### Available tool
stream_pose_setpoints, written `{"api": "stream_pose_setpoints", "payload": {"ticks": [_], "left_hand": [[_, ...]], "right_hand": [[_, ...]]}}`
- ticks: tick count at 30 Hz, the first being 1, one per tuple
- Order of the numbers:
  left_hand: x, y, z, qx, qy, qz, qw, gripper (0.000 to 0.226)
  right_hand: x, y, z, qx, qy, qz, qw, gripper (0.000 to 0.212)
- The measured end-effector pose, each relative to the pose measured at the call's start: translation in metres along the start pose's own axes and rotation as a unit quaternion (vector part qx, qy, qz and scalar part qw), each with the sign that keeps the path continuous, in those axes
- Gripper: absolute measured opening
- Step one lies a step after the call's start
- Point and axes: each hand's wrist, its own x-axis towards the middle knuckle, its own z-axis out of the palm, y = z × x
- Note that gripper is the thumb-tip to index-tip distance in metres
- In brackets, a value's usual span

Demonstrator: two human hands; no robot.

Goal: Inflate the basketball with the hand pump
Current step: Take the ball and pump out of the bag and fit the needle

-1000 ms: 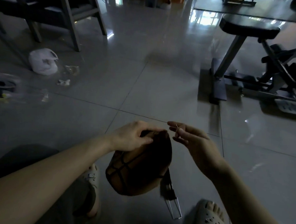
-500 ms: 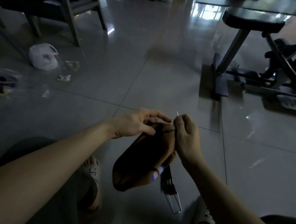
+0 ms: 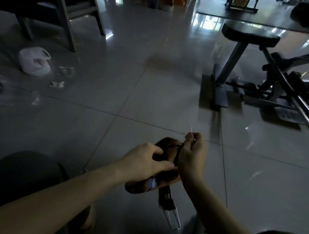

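A flat, deflated brown basketball [image 3: 168, 147] with black seams is held low in front of me, above the floor. My left hand [image 3: 145, 162] grips its left side, fingers pressed into the soft skin. My right hand [image 3: 192, 153] is against the ball's right edge and pinches a thin metal inflation needle [image 3: 191, 130], whose tip points up past the fingertips. The hand pump [image 3: 167, 201], dark with a wire foot loop, lies on the floor just below the ball, partly hidden by it.
A black padded exercise bench with a metal frame [image 3: 240, 55] stands at the right. A white plastic bag [image 3: 34, 62] and small scraps lie at the left, with chair legs [image 3: 65, 26] behind. My knees and a sandalled foot frame the lower edge.
My right hand has moved from beside the ball onto its right edge, with the needle now pointing up. The ball has been folded flatter and turned in my left hand.
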Motion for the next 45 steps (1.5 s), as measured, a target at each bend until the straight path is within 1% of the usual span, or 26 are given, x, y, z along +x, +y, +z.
{"api": "stream_pose_setpoints", "payload": {"ticks": [1,2,3,5,8,12,14,15,16,18,19,20,22,23,24,27,30,32,34,37,40,45], "left_hand": [[-0.001,0.003,0.002,-0.003,-0.005,-0.002,1.000,0.031],[-0.003,0.005,0.002,0.016,-0.003,0.002,1.000,0.019],[-0.004,0.007,0.003,0.046,0.006,0.006,0.999,0.016],[-0.005,0.007,0.004,0.112,0.039,0.011,0.993,0.018],[-0.005,0.007,-0.001,0.158,0.088,0.012,0.983,0.015],[-0.003,0.008,0.000,0.230,0.136,0.055,0.962,0.015],[-0.001,0.011,0.002,0.288,0.137,0.076,0.945,0.027],[0.000,0.012,0.002,0.301,0.126,0.084,0.942,0.033],[0.000,0.012,0.000,0.284,0.111,0.085,0.949,0.034],[0.000,0.011,-0.007,0.199,0.089,0.071,0.973,0.032],[0.000,0.008,-0.011,0.165,0.096,0.060,0.980,0.039],[0.001,0.003,-0.015,0.152,0.110,0.056,0.981,0.052],[0.010,-0.004,-0.019,0.151,0.133,0.062,0.978,0.079],[0.014,-0.005,-0.020,0.139,0.120,0.069,0.981,0.087],[0.017,-0.007,-0.020,0.118,0.095,0.075,0.986,0.089],[0.023,-0.008,-0.017,0.052,0.027,0.073,0.996,0.081],[0.025,-0.005,-0.009,0.034,0.012,0.076,0.996,0.085],[0.027,-0.004,-0.004,0.018,0.033,0.078,0.996,0.076],[0.026,-0.001,0.003,0.005,0.061,0.081,0.995,0.057],[0.023,0.005,0.011,-0.011,0.098,0.116,0.988,0.040],[0.021,0.008,0.011,0.012,0.121,0.150,0.981,0.034],[0.021,0.010,0.016,0.021,0.153,0.177,0.972,0.037]], "right_hand": [[-0.001,0.001,-0.001,0.000,-0.003,-0.003,1.000,0.019],[-0.003,0.002,-0.002,0.000,-0.007,-0.008,1.000,0.019],[-0.006,0.002,-0.002,-0.001,-0.012,-0.012,1.000,0.019],[-0.011,0.003,-0.001,-0.008,-0.019,-0.014,1.000,0.020],[-0.014,0.004,0.003,-0.008,-0.018,-0.014,1.000,0.022],[-0.014,0.008,0.005,0.000,-0.021,0.000,1.000,0.022],[-0.011,0.010,0.006,-0.007,-0.018,0.007,1.000,0.023],[-0.009,0.010,0.006,-0.008,-0.013,0.011,1.000,0.024],[-0.006,0.011,0.007,-0.006,-0.005,0.016,1.000,0.024],[-0.001,0.011,0.008,0.005,0.010,0.026,1.000,0.026],[0.001,0.009,0.008,0.010,0.011,0.029,0.999,0.026],[0.001,0.009,0.009,0.013,0.009,0.030,0.999,0.025],[0.000,0.007,0.008,0.007,-0.003,0.026,1.000,0.023],[-0.001,0.007,0.007,0.001,-0.007,0.024,1.000,0.023],[-0.002,0.008,0.006,-0.004,-0.008,0.020,1.000,0.023],[0.001,0.009,0.005,0.005,0.006,0.024,1.000,0.024],[0.008,0.008,0.004,0.005,0.025,0.032,0.999,0.025],[0.008,0.007,0.004,0.011,0.029,0.033,0.999,0.025],[0.007,0.004,0.004,0.023,0.027,0.035,0.999,0.024],[0.009,-0.001,0.003,0.047,0.029,0.029,0.998,0.025],[0.011,-0.004,0.001,0.077,0.020,0.027,0.996,0.025],[0.010,-0.007,-0.008,0.118,-0.016,0.027,0.993,0.025]]}}
